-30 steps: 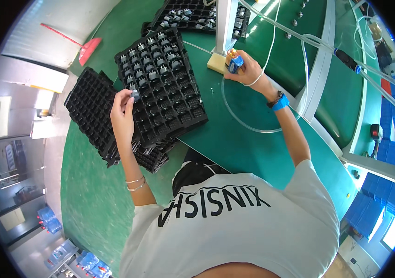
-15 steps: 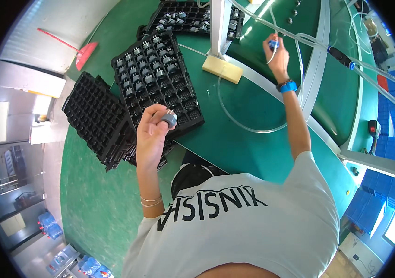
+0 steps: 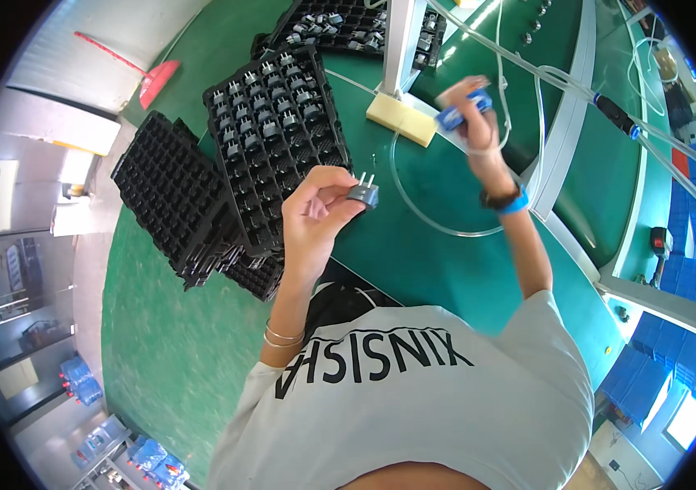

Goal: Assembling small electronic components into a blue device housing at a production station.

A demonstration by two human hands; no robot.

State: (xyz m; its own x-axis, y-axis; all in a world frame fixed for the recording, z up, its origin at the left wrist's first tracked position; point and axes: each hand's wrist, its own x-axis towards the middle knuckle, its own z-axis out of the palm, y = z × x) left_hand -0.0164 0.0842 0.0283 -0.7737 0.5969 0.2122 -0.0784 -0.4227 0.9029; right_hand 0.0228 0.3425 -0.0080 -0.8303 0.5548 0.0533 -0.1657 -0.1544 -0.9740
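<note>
My left hand point(image 3: 315, 214) pinches a grey power plug point(image 3: 363, 194) between thumb and fingers, its metal prongs pointing up. It is just off the right edge of a black tray point(image 3: 270, 155) that carries rows of similar plugs, with bare pockets toward its near end. My right hand point(image 3: 478, 135), smeared by motion, is wrapped round a blue hand-held tool point(image 3: 466, 109); the tool's exact kind is hard to make out. A clear hose point(image 3: 413, 211) loops over the green table beside that hand.
A yellow block point(image 3: 401, 120) sits at the foot of a white post point(image 3: 401, 49). Behind is another black tray point(image 3: 340, 28) with loose plugs. Stacked black trays point(image 3: 170, 192) stand at the left. A metal rail point(image 3: 560, 147) crosses the table at the right.
My left hand has moved right with the plug, away from over the tray. The right hand has come nearer and slightly left with the blue tool, which now shows more fully.
</note>
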